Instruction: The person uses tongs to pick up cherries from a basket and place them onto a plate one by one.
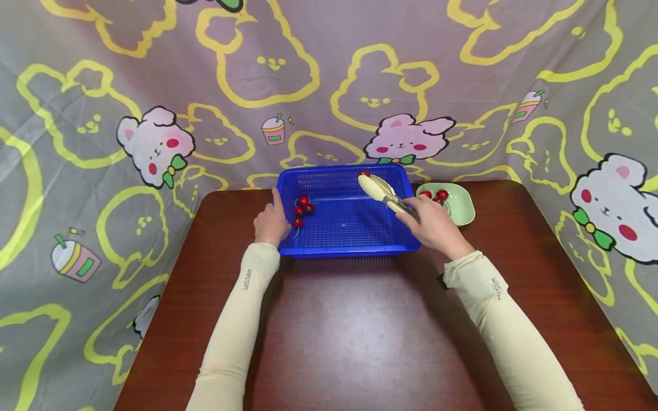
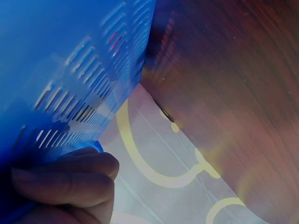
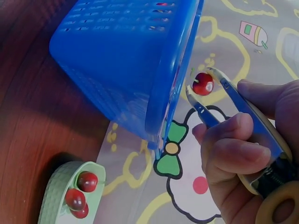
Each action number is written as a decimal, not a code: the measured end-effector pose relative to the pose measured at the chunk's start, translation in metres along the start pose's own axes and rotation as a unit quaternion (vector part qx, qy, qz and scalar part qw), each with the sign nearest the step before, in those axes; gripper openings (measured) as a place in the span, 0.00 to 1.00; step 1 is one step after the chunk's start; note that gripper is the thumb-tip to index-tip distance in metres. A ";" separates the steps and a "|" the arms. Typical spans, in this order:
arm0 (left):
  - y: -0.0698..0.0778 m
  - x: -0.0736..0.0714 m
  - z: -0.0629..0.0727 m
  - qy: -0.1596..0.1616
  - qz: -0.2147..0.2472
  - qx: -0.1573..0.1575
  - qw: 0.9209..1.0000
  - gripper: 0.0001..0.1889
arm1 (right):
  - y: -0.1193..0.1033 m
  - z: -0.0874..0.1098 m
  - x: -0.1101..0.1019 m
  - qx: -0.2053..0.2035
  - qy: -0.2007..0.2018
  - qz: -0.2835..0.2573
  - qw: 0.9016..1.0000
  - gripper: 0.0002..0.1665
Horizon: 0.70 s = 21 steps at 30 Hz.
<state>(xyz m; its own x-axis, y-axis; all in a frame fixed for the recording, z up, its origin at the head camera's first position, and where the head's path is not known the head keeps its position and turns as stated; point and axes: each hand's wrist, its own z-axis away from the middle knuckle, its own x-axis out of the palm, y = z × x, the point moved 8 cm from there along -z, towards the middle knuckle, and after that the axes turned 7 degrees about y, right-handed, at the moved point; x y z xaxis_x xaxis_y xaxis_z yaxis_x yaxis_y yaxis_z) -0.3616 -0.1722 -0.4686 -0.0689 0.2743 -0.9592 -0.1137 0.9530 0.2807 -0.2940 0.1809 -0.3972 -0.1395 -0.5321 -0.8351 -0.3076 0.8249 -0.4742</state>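
A blue plastic basket with slotted walls stands on the table. My left hand grips its left rim; in the left wrist view the curled fingers lie against the outer wall. With my right hand I hold tongs with cream tips above the basket's right part. Between those tips sits a red cherry, mostly hidden by the tongs in the head view. Several cherries, some with stems, lie inside the basket along its left side.
A pale green bowl with cherries stands just right of the basket, partly behind my right hand. The brown wooden table reaches back to a patterned curtain, which surrounds it on three sides.
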 end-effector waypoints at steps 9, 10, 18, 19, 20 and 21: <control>-0.001 0.000 -0.001 -0.003 -0.001 -0.002 1.000 0.54 | 0.005 0.005 -0.008 0.006 0.008 -0.004 1.000 0.28; -0.001 0.000 -0.001 -0.003 -0.001 -0.001 1.000 0.54 | 0.005 0.006 -0.009 0.005 0.010 -0.004 1.000 0.28; -0.001 0.000 -0.001 -0.001 0.002 0.000 1.000 0.54 | 0.014 0.011 -0.013 0.009 0.012 -0.002 1.000 0.28; -0.001 0.000 -0.001 -0.001 0.001 0.000 1.000 0.54 | 0.015 0.011 -0.013 0.011 0.011 -0.003 1.000 0.28; -0.001 0.000 -0.001 -0.001 0.000 0.000 1.000 0.54 | 0.017 0.012 -0.014 0.012 0.012 -0.003 1.000 0.28; -0.001 0.000 0.000 -0.001 0.000 -0.001 1.000 0.54 | 0.017 0.012 -0.015 0.012 0.014 -0.004 1.000 0.28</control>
<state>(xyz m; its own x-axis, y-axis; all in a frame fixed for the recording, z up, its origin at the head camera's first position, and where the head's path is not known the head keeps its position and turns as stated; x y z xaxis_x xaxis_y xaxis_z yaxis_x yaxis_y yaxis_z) -0.3618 -0.1734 -0.4688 -0.0673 0.2743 -0.9593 -0.1148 0.9529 0.2806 -0.2856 0.2056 -0.3962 -0.1628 -0.5441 -0.8230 -0.2870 0.8242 -0.4882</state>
